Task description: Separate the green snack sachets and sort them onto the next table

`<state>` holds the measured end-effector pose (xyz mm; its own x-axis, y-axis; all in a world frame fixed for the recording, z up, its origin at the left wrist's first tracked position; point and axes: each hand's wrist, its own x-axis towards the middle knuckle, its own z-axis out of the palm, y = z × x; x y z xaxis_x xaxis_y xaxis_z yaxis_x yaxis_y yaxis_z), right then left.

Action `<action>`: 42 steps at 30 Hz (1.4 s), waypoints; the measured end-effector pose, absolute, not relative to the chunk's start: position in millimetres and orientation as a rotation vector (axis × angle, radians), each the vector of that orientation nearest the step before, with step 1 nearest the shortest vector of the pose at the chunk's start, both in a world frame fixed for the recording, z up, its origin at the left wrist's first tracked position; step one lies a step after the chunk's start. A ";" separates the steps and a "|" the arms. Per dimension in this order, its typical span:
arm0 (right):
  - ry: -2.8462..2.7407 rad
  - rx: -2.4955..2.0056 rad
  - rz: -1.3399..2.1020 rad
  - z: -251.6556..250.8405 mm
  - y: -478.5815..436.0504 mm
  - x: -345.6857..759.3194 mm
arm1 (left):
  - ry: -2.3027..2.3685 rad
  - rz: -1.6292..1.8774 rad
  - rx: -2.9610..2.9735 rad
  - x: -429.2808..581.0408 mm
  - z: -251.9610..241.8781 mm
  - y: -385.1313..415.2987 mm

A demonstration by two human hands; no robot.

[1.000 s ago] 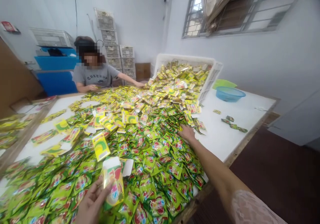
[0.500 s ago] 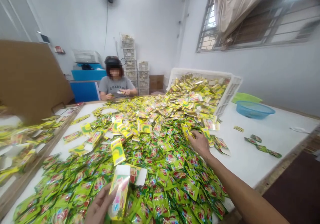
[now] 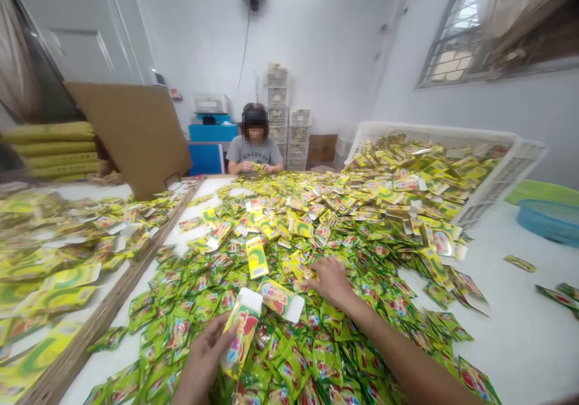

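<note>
My left hand (image 3: 204, 357) grips a small yellow-green carton (image 3: 240, 331) with its white top flap open, held upright near the table's front edge. My right hand (image 3: 329, 280) is reaching into a big heap of green and yellow sachets (image 3: 289, 308) that covers the white table (image 3: 506, 344). Its fingers are curled round a yellow packet (image 3: 299, 267) on the pile. A flat yellow carton (image 3: 256, 257) lies on the heap just beyond my left hand.
A tipped white crate (image 3: 497, 169) spills yellow packets at the back right. Blue and green basins (image 3: 547, 218) stand at the right. A wooden strip (image 3: 122, 296) borders a second pile on the left. Across the table sits a person in a grey shirt (image 3: 254, 151), handling packets. A cardboard sheet (image 3: 136, 133) leans at left.
My right hand has drawn back from the far right of the heap toward the middle, closer to my left hand. The view has swung left. The carton stays in my left hand.
</note>
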<state>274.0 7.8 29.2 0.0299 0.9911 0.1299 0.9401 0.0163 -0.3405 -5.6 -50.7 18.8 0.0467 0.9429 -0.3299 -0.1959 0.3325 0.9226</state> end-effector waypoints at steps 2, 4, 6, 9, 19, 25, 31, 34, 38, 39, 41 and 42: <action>-2.071 -1.925 0.058 25.9 4.1 266.9 | 1.201 1.049 0.855 -4.3 16.4 -49.8; -2.005 -1.841 0.061 26.1 0.4 264.0 | 1.193 1.045 0.895 -2.4 13.3 -48.6; -1.880 -1.756 0.118 29.2 -2.5 265.9 | 1.182 1.036 0.928 -1.4 10.0 -48.1; -1.762 -1.686 0.225 36.3 -3.5 273.2 | 1.151 1.027 0.950 -1.4 6.3 -49.1; -2.114 -1.519 0.652 42.9 4.0 240.7 | 1.135 0.988 0.845 2.5 12.8 -55.0; -1.713 -1.575 0.879 19.9 4.3 244.6 | 1.158 0.988 0.847 -2.6 10.1 -55.6; -1.150 -1.287 1.238 23.8 -15.5 224.8 | 1.061 0.962 0.943 3.7 5.6 -52.3; -1.156 -1.274 1.297 29.5 -26.4 203.2 | 1.009 0.958 1.006 6.3 5.5 -54.0; -1.362 -1.363 1.170 30.0 -31.5 192.0 | 0.992 0.990 0.968 1.7 6.1 -59.0; -1.412 -1.375 1.155 29.3 -31.7 192.3 | 0.994 0.996 0.963 -0.1 6.2 -60.1; -1.483 -1.396 1.150 27.2 -31.6 194.1 | 0.994 0.994 0.976 -3.0 6.6 -61.4; -1.496 -1.405 1.142 26.1 -31.6 194.8 | 0.995 0.981 0.985 -3.8 7.0 -61.6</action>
<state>194.8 -31.6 26.1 -0.0927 0.9948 -0.0415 0.3018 -0.0116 -0.9533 -3.8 -61.6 7.0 0.2399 0.9500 -0.1999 -0.1868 0.2472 0.9508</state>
